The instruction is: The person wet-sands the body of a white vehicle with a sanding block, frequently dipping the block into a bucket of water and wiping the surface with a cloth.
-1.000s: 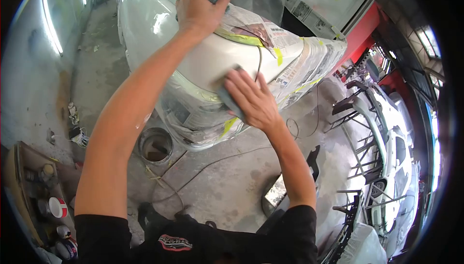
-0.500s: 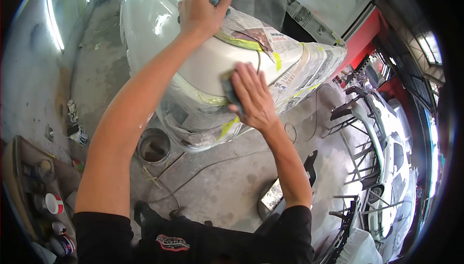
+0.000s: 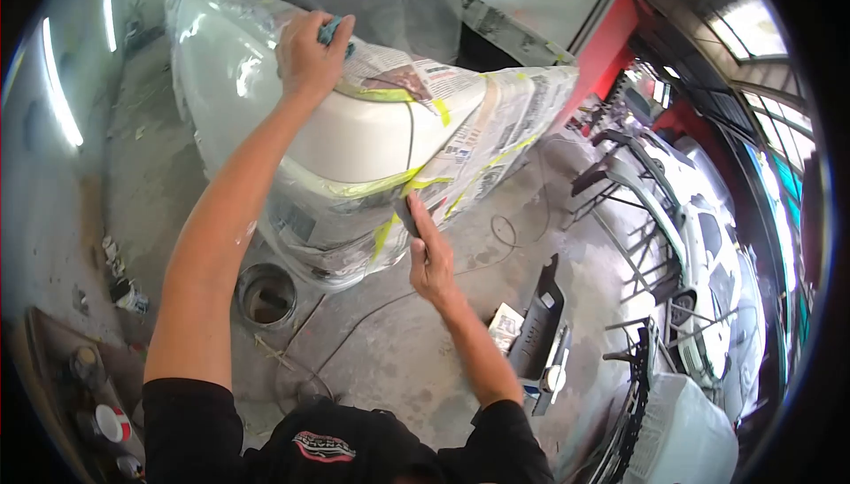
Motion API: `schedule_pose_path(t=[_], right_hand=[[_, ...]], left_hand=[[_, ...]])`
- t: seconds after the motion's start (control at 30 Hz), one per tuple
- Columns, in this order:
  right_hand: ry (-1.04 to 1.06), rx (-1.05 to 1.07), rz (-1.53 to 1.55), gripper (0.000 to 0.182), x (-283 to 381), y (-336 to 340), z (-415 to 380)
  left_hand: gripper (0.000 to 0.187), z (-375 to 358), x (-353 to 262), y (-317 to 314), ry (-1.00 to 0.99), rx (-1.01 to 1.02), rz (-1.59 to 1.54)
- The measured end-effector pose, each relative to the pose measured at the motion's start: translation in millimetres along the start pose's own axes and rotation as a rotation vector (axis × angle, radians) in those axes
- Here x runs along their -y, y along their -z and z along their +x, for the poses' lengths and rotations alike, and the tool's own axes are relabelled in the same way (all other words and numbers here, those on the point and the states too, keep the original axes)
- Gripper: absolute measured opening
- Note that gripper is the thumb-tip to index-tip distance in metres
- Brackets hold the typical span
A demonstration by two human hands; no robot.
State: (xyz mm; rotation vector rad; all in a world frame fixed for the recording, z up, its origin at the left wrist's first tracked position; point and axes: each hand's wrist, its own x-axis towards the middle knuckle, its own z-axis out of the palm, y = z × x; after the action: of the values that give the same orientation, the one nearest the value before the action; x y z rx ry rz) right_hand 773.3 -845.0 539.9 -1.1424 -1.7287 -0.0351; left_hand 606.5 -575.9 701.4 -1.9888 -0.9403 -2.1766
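Left hand (image 3: pixel 305 54) fingers curl round a blue cloth (image 3: pixel 331 30) atop the masked white car panel (image 3: pixel 372 134); right hand (image 3: pixel 429 258) fingers pinch a grey sanding pad (image 3: pixel 406 216). The round metal bucket (image 3: pixel 266 294) on the floor holds dark residue.

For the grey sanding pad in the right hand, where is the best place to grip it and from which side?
By its lower half, coming from below, probably. The sanding pad is a thin flat piece standing nearly upright at the taped lower edge of the white panel. The right hand pinches it from underneath, leaving the upper part free. The left hand holds a blue cloth on top.
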Motion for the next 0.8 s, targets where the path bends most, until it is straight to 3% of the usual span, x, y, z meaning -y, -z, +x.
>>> schedule_pose_path(t=[0.13, 0.2, 0.23, 0.3, 0.37, 0.4, 0.47, 0.63, 0.7, 0.77, 0.8], right_hand=[[-0.314, -0.196, -0.036, 0.039, 3, -14, -72], [-0.443, -0.15, -0.299, 0.036, -38, -25, -160], [-0.623, -0.091, -0.356, 0.032, -46, -26, -208], [-0.875, 0.225, -0.599, 0.026, -104, -33, -400], [-1.02, 0.566, -0.663, 0.032, -71, -12, -568], [-1.587, 0.85, -0.487, 0.043, -9, 12, -571], [-1.865, 1.021, -0.441, 0.042, 54, 40, -619], [-1.905, 1.026, -0.475, 0.041, 78, 43, -675], [-1.777, 0.963, -0.53, 0.04, 44, 33, -683], [-1.507, 0.858, -0.642, 0.04, -22, 21, -678], [-1.528, 0.607, -0.549, 0.039, -51, 24, -630]], left_hand=[[0.033, -3, -7, 9, 0.067, -0.088, -0.148], [0.029, -10, -8, 18, 0.112, -0.141, -0.309], [0.026, -17, -3, 25, 0.137, -0.125, -0.37], [0.022, -42, 9, 42, -0.039, -0.024, -0.164], [0.02, -69, 24, 52, -0.244, -0.049, -0.098], [0.019, -83, 24, 60, -0.196, 0.005, -0.122], [0.016, -99, 17, 80, -0.158, 0.102, -0.136], [0.019, -107, -12, 87, -0.162, 0.143, -0.063], [0.021, -103, -37, 80, -0.301, 0.171, -0.041], [0.025, -104, -64, 70, -0.405, 0.212, 0.024], [0.029, -107, -78, 63, -0.44, 0.237, 0.075]])
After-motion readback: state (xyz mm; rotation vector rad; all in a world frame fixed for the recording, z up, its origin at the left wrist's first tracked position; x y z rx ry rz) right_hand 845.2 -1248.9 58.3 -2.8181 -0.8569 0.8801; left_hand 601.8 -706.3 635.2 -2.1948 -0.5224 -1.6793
